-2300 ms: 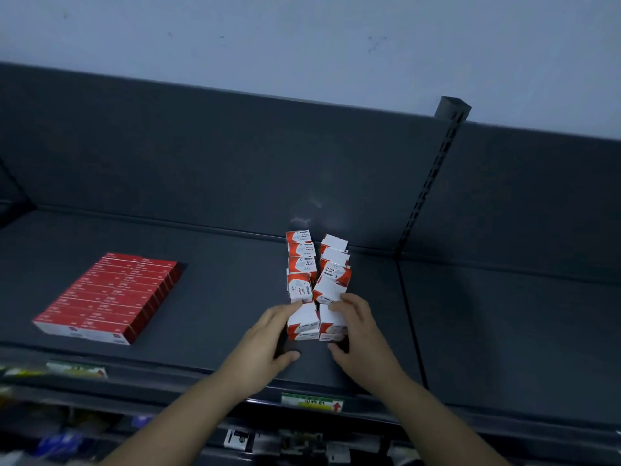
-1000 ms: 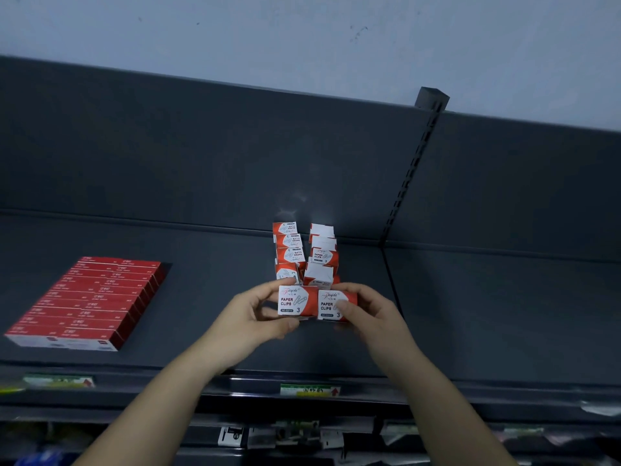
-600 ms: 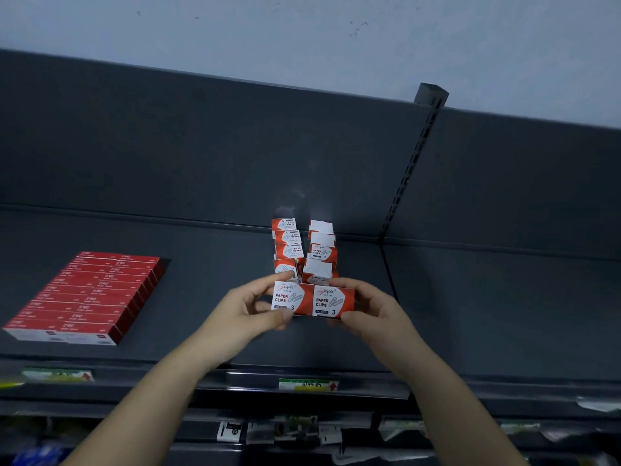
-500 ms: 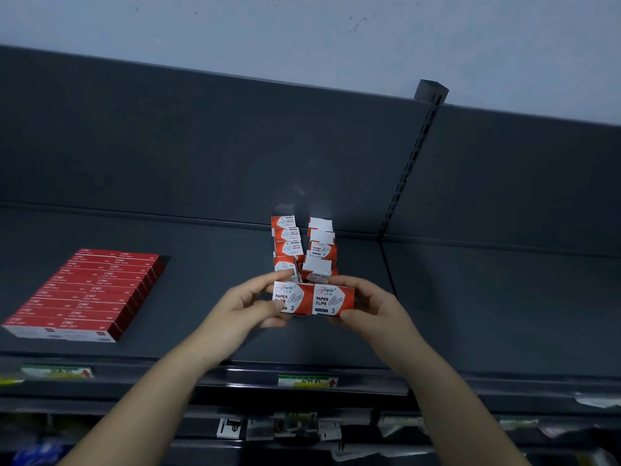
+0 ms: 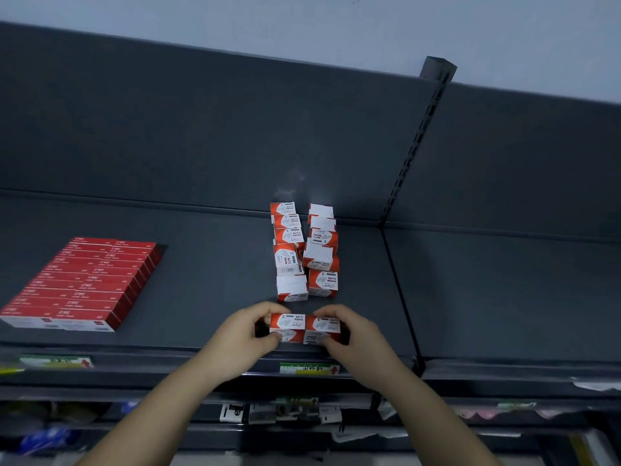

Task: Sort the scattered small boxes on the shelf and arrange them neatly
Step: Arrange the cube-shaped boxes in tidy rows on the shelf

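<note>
Left hand [image 5: 245, 334] and right hand [image 5: 358, 332] — one box each, at the shelf [image 5: 201, 290] front
Your left hand grips the left box [image 5: 286, 326], fingers curled over its top and thumb on the near face; your right hand grips the right box [image 5: 323, 327] likewise. The two boxes touch side to side, just behind the shelf's front edge and just in front of the two rows of matching boxes [image 5: 304, 250] — several of those lie turned at differing angles. A block of flat red boxes [image 5: 84, 284] lies well apart to the left. Whether the held pair rests on the shelf cannot be told
</note>
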